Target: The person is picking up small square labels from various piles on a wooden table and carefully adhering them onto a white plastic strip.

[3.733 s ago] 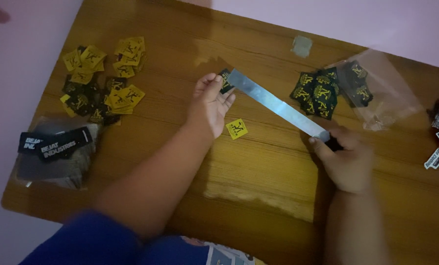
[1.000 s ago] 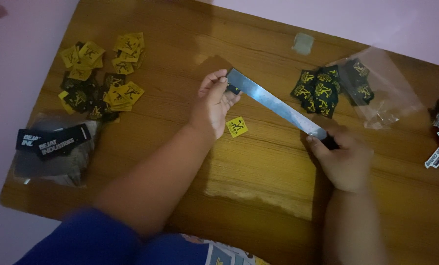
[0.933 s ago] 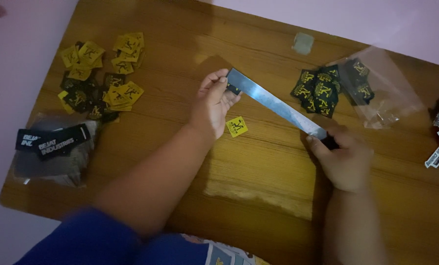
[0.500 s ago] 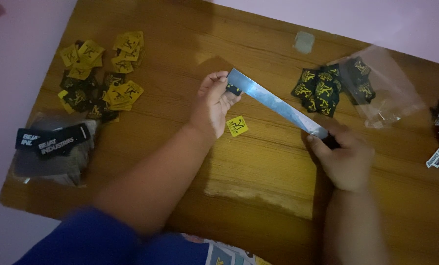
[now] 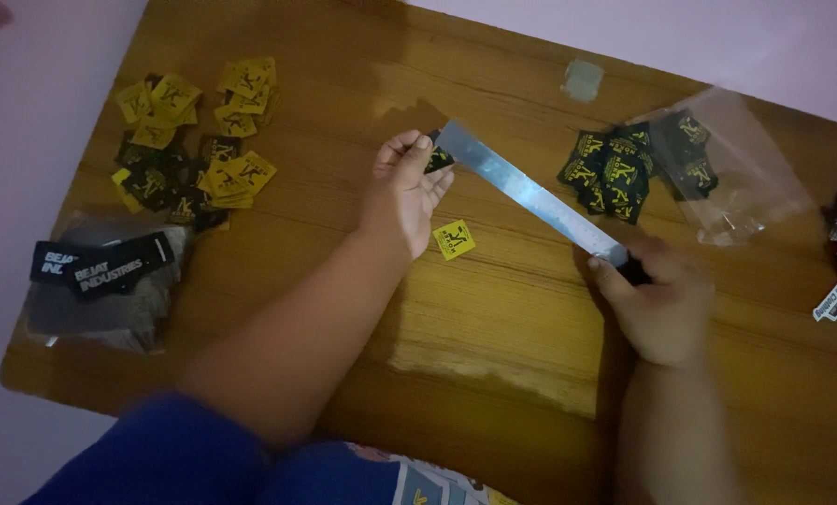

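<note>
Long metal blade [image 5: 530, 194] lies diagonally above the wooden table [image 5: 530, 374]: right hand [image 5: 661, 304] grips its lower-right handle end; left hand [image 5: 407, 182] pinches a small black label [image 5: 437, 159] against its upper-left tip

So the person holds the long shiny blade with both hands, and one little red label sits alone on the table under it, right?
Not quite. The lone label is yellow with a black mark, not red. The head view shows it lying alone on the wooden table just below the long shiny blade, which the left hand and right hand hold at its two ends.
</note>
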